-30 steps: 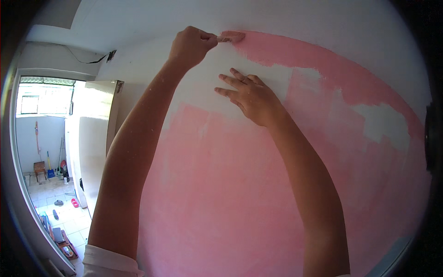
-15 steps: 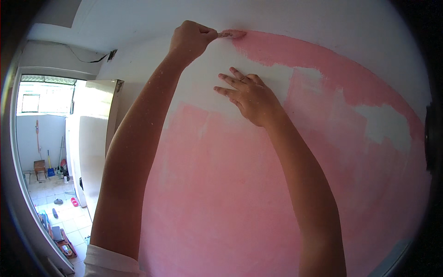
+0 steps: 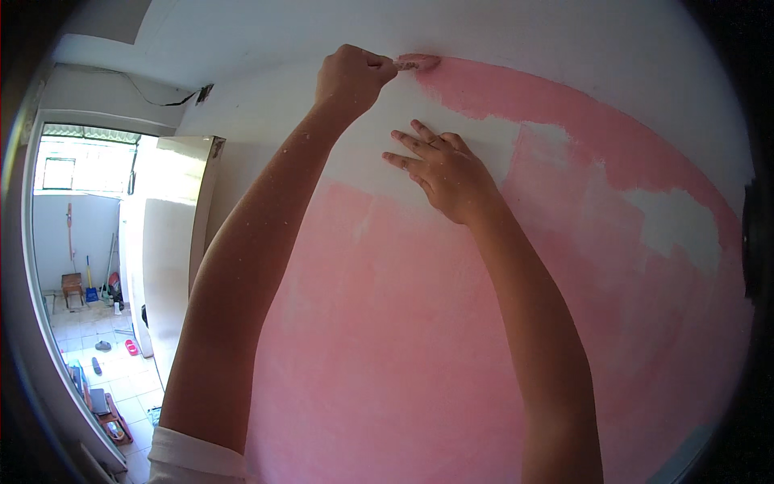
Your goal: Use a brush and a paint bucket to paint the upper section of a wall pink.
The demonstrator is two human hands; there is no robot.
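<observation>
My left hand [image 3: 353, 77] is raised high and closed round the handle of a paintbrush [image 3: 418, 62]. The brush's pink-coated head rests at the left end of a darker pink band of paint [image 3: 532, 93], along the line where wall meets ceiling. Lower and to the right, my right hand [image 3: 443, 165] lies against a white patch of the wall [image 3: 363, 153], fingers spread and holding nothing. Lighter pink paint [image 3: 387, 323] covers much of the wall below both hands. Another unpainted patch [image 3: 677, 222] shows at the right.
At the left, a pale door [image 3: 173, 242] stands open beside a doorway. Beyond it are a tiled floor [image 3: 125, 375], a small wooden stool [image 3: 72, 286], a blue broom [image 3: 91, 292] and pink slippers [image 3: 131, 347]. A dark cable [image 3: 161, 103] hangs under the ceiling [image 3: 266, 28].
My left hand and the paintbrush have shifted slightly right along the top edge of the wall. My right hand stays spread on the same white patch.
</observation>
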